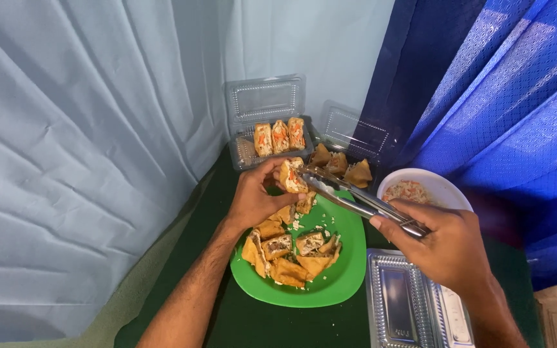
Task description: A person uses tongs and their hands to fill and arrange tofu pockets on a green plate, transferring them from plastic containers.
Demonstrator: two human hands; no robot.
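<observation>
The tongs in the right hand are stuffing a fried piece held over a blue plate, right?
Not quite: the plate is green, not blue, as the head view shows. The right hand does hold the tongs to the fried piece in the left hand.

The clear tray at lower right is cut off by the bottom edge. The white bowl (right of centre) is partly hidden behind the right hand, its filling too small to identify.
</observation>
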